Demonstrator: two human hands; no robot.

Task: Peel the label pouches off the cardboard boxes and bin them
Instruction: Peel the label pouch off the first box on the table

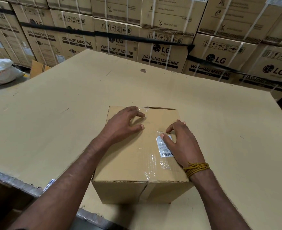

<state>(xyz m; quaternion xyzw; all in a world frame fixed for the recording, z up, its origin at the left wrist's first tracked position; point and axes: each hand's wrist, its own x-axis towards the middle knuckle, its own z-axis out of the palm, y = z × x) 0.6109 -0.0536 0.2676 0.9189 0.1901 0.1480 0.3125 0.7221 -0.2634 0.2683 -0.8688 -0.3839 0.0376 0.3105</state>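
Head view: label pouch (164, 146) lay flat on the box (142, 156) top, right side. Your left hand (123, 125) braced the lid, fingers spread, holding nothing; your right hand (181, 143) pressed on the pouch, not gripping. Better to lift a corner first, then peel low.

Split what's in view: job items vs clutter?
Job:
- box
- label pouch on the box top, stuck down
- right hand, fingertips on the pouch
- left hand, flat on the box top

Lying about:
- white sack, far left
- stacked washing machine cartons behind
- cardboard sheet under the box
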